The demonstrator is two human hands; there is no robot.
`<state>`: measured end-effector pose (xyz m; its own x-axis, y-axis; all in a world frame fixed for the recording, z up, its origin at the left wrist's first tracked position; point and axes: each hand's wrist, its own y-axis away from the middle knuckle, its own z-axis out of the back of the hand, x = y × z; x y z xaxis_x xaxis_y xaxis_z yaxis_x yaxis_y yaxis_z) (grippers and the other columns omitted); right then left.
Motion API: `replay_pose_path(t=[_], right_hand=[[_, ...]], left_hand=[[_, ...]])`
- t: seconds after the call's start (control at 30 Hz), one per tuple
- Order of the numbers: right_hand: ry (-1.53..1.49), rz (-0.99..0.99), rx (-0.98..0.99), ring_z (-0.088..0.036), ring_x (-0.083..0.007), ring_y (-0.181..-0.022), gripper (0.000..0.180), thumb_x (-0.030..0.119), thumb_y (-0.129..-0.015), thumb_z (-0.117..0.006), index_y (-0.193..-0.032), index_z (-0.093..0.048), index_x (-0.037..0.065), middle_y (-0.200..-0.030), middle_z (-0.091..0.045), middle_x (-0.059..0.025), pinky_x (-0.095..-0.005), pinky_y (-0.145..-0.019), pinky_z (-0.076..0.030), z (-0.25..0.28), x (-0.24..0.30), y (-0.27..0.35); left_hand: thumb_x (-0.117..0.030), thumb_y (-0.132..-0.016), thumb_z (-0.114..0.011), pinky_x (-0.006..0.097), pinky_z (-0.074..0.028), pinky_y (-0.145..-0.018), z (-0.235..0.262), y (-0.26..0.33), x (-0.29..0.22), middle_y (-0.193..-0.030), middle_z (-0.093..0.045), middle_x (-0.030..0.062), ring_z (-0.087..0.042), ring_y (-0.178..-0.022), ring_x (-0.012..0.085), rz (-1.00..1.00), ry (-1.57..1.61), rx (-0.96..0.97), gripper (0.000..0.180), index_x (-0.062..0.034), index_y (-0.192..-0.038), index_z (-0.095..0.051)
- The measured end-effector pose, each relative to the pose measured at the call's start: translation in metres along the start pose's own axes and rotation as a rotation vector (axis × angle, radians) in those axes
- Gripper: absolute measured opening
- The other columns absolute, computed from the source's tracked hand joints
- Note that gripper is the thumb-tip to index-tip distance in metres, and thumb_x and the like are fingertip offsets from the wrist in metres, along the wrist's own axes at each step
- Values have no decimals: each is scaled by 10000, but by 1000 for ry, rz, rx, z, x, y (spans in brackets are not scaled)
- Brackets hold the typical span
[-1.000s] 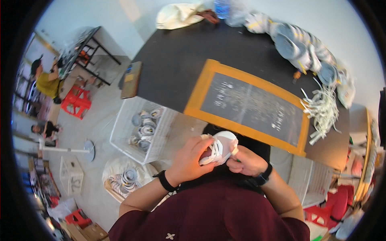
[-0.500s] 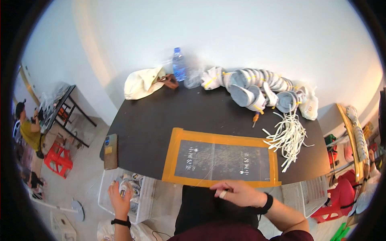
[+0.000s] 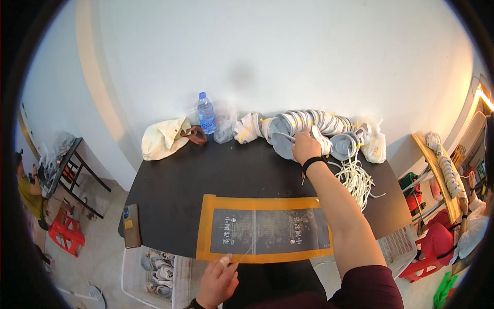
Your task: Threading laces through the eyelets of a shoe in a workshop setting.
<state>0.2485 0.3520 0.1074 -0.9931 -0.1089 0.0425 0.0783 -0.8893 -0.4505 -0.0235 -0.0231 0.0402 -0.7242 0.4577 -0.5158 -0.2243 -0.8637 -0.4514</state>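
A dark mat with a wide orange-tape border (image 3: 206,226) lies along the table's near edge. My left hand (image 3: 218,282), with a white wrap on one finger, is at the mat's near border. Its fingers are pinched together on a thin pale thread (image 3: 251,247) that runs up over the mat. My right arm stretches across the table. At its end my right hand (image 3: 306,148) has its fingers curled at the rim of a grey-lined, cup-shaped fabric piece (image 3: 282,146); the fingertips are partly hidden. More such pieces (image 3: 324,121), bundled with yellow strips, stand along the wall.
White cords (image 3: 355,183) hang in a bunch at right. A cream bag (image 3: 163,138), water bottle (image 3: 206,114) and plastic bag (image 3: 378,147) stand at the back. A phone (image 3: 131,226) lies at the left edge. White baskets (image 3: 180,273) flank my legs; a person (image 3: 471,221) sits at right.
My right hand has gone from the mat's near edge to the fabric pieces at the back. My left hand has moved right, from above the basket to the mat's border. The view has shifted.
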Motion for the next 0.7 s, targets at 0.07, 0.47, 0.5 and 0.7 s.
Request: replay_pose_path(t=[0.07, 0.47, 0.5, 0.7], right_hand=[[-44, -8, -53, -697, -359, -774, 213, 176, -818, -627, -989, -604, 50, -977, -639, -172, -433, -675, -576, 2, 1, 1], [-457, 798, -262, -588, -195, -628, 178, 185, -742, -670, -863, -562, 112, -754, -486, -20, -344, -520, -480, 116, 73, 218], [-464, 793, -257, -588, -195, -628, 178, 185, -742, -670, -863, -562, 112, -754, -486, -20, -344, -520, -480, 119, 73, 232], [-840, 627, -85, -661, -241, -822, 450, 264, -769, -786, -1164, -621, 126, -1025, -597, -67, -328, -670, -552, 133, 54, 286]], left_hand=[[-198, -960, -605, 357, -498, -887, -2, 0, -4, -1218, -634, 138, -622, -1064, 325, -45, -131, -64, 260, -94, -1197, -619], [-189, -1013, -492, 386, -420, -1027, -6, -112, -47, -1407, -472, 102, -483, -1270, 202, 625, 1735, -179, 423, -80, -1405, -376], [-146, -1000, -507, 398, -447, -1010, -7, -111, -50, -1348, -527, 90, -524, -1225, 205, 629, 1735, -200, 366, -77, -1353, -433], [-119, -985, -540, 376, -497, -970, -22, -91, -54, -1243, -602, 66, -602, -1124, 191, 610, 1654, -160, 325, -58, -1303, -508]])
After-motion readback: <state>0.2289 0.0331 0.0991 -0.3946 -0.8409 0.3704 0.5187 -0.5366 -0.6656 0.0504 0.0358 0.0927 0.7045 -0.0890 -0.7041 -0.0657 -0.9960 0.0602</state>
